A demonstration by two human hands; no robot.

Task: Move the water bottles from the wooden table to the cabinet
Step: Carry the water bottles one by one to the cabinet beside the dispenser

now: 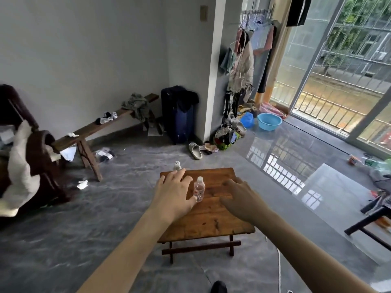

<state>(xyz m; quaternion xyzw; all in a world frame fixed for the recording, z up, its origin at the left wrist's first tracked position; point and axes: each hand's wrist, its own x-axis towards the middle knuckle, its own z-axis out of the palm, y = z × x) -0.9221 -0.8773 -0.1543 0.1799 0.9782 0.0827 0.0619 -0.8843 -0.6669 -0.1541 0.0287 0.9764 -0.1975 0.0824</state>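
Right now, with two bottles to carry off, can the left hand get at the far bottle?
Probably yes. The left hand is open over the table, its fingertips close to the far bottle at the back edge, and nothing stands between them.

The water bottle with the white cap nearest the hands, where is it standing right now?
The nearer water bottle stands upright near the middle of the wooden table, between the left hand and right hand, closer to the left.

Two clear bottles upright on wooden table: near bottle mid-top, far bottle at back-left corner.
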